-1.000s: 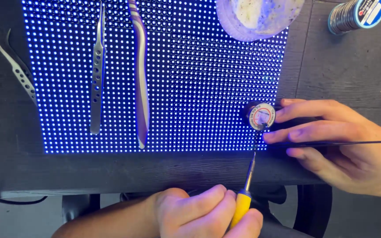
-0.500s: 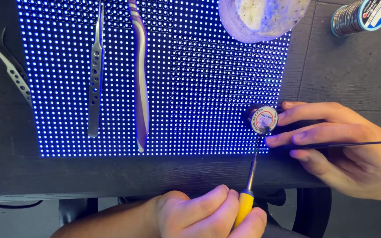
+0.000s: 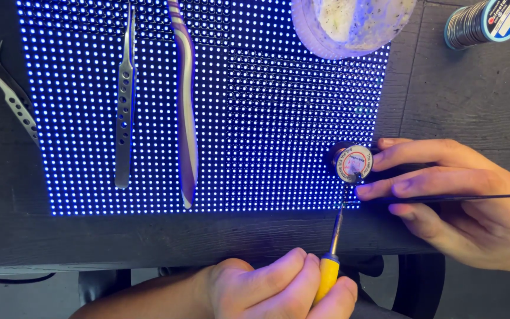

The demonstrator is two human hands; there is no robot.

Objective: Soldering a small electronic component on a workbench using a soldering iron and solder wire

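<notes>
A: The left hand [image 3: 278,289] is seen at the bottom edge, closed around the yellow handle of a soldering iron [image 3: 333,254], whose thin shaft is angled up toward the lower right corner of the lit LED panel [image 3: 255,147].

B: What is laid out farther left?

A: A pair of curved tweezers [image 3: 8,94] is placed on the dark table [image 3: 149,239] beside the panel; straight tweezers [image 3: 125,106] and a purple-grey striped tool [image 3: 185,112] are laid on the panel itself.

B: And at the iron's tip?

A: A small round spool [image 3: 352,163] is met there, lying on the panel's corner; whether the tip actually touches it cannot be told.

B: The other hand?

A: The right hand [image 3: 461,201] is rested flat, fingers pressed together, fingertips touching the spool, with a thin black wire [image 3: 479,197] held between them. A pale round dish [image 3: 349,23] and a solder reel [image 3: 482,22] are set along the top
</notes>
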